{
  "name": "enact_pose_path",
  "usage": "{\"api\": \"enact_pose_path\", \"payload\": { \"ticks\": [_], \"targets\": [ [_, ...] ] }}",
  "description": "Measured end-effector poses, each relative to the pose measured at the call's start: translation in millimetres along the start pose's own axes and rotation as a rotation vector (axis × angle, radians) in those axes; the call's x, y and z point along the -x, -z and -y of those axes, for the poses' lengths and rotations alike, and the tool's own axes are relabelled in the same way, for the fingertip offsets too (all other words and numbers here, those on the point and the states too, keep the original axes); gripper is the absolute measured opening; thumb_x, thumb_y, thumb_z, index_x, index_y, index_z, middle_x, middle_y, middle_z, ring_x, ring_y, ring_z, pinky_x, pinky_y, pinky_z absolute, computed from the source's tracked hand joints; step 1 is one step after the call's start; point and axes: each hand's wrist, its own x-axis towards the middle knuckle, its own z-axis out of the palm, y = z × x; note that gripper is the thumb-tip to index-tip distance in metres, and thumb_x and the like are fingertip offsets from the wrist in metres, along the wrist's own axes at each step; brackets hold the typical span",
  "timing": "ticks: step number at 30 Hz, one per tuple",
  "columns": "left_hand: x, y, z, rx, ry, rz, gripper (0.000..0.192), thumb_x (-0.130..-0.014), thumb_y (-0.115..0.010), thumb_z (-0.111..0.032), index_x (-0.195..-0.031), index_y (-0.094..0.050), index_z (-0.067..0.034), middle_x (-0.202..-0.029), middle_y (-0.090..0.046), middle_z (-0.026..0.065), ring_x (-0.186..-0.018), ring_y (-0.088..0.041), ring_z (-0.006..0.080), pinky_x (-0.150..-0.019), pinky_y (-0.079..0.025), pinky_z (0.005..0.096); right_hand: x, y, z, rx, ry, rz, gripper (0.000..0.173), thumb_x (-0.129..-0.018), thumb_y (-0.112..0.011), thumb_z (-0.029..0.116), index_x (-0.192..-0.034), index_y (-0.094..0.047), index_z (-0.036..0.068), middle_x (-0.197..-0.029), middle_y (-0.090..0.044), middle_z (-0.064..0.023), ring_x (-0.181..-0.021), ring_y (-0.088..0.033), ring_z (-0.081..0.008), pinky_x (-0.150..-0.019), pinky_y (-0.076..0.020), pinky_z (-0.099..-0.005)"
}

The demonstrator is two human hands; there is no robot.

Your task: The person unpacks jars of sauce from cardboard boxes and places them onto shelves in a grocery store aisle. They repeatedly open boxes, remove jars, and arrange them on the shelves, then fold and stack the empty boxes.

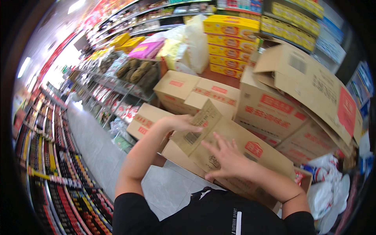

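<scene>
A brown cardboard piece [235,135], printed in red and black, lies slanting in front of me. My left hand [185,123] is at its upper left end, with the thumb over a folded flap [205,120] that bears a printed code; its fingers are partly hidden behind the flap. Spread over the printed face is my right hand [229,158], fingers apart, seemingly resting flat on the cardboard. Below the piece, the edges of another carton show, and a red packet [298,177] peeks out near its right end.
Closed cartons [176,85] stand beyond my hands. At right, a flattened carton [311,85] leans over stacked boxes [264,108]. White plastic bags [326,188] lie at lower right. Yellow boxes [229,44] are stacked behind. A grey tiled aisle [97,141] runs left beside bottle shelves [58,164].
</scene>
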Motion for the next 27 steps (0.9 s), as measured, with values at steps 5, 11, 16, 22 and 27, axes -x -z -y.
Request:
{"api": "enact_pose_path", "payload": {
  "ticks": [5, 11, 16, 22, 27],
  "targets": [
    [16.8, -9.0, 25.6, 0.902, 0.056, -0.086, 0.046, -0.104, -0.056, -0.037, -0.134, -0.061, -0.003, -0.134, -0.066, 0.0159, -0.121, -0.066, 0.0243, -0.101, -0.056, 0.0391, 67.3, 35.1, 28.9, 0.124, -0.113, 0.23, 0.103, -0.079, -0.081, 0.018, -0.164, -0.022, 0.025, -0.164, -0.016, -0.0298, -0.15, -0.026, -0.0509, -0.113, -0.0289, -0.0739],
    [-32.6, -30.5, 9.2, 1.714, -0.628, 0.066, 0.06, -0.109, -0.042, -0.047, -0.151, -0.041, -0.004, -0.155, -0.045, 0.0218, -0.142, -0.047, 0.0335, -0.115, -0.042, 0.0514, 139.4, 114.6, -5.1, 0.551, -0.339, -0.603, 0.06, -0.075, -0.058, -0.009, -0.131, -0.066, 0.01, -0.116, -0.066, -0.0161, -0.109, -0.063, -0.0366, -0.095, -0.0514, -0.0467],
    [-59.0, -59.1, -31.2, 1.083, -0.602, -0.278, 0.074, -0.106, -0.046, -0.056, -0.162, -0.029, -0.011, -0.166, -0.029, 0.0192, -0.152, -0.032, 0.0324, -0.121, -0.03, 0.0494, 160.7, 101.3, -65.5, 0.694, -0.186, -0.72, 0.04, -0.076, -0.067, 0.0, -0.115, -0.069, 0.007, -0.102, -0.061, -0.01, -0.098, -0.058, -0.033, -0.083, -0.0482, -0.0415],
    [-38.9, -143.1, -50.2, -0.076, -0.761, -0.608, 0.037, -0.095, -0.071, -0.019, -0.13, -0.067, -0.007, -0.137, -0.062, 0.017, -0.139, -0.051, 0.0361, -0.116, -0.038, 0.0459, 162.1, 55.0, -128.9, 0.49, -0.523, -0.627, 0.049, -0.08, -0.07, 0.003, -0.128, -0.067, 0.011, -0.106, -0.064, -0.0093, -0.106, -0.058, -0.0312, -0.088, -0.0469, -0.0435],
    [19.7, -210.1, -69.4, -0.265, -0.643, -0.484, 0.038, -0.094, -0.07, -0.03, -0.126, -0.07, -0.009, -0.149, -0.05, 0.0188, -0.146, -0.038, 0.0415, -0.12, -0.025, 0.0581, 166.0, 25.5, -119.9, 0.146, -0.467, -0.503, 0.048, -0.087, -0.068, 0.004, -0.135, -0.064, 0.008, -0.127, -0.064, -0.0131, -0.12, -0.058, -0.035, -0.104, -0.0466, -0.0439]
  ]
}}
